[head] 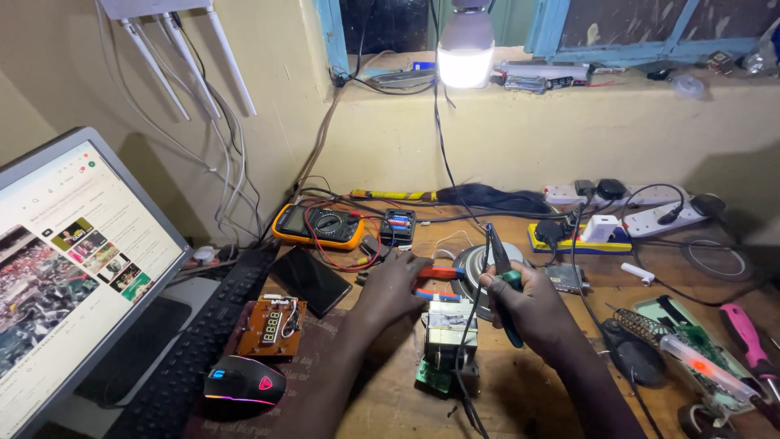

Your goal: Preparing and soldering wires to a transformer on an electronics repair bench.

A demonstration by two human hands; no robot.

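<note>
My left hand [393, 286] grips a tool with red and blue handles [440, 274], lying across the bench toward the right. My right hand [528, 305] holds a soldering iron [497, 254] with a green grip, its dark tip pointing up and away. Between and just below the two hands stands a small transformer [448, 332] mounted on a green circuit board [432, 377], with black wires running down from it. A round metal speaker [473, 262] lies behind the hands.
An orange multimeter [318, 225] and a battery holder [397, 225] sit at the back. A dark phone [309, 280], a display board [272, 328], a mouse [241, 380], a keyboard [195, 345] and a monitor [69, 268] fill the left. Power strips [630, 203], a pink-handled screwdriver [746, 333] and a lit bulb [465, 49] are also in view.
</note>
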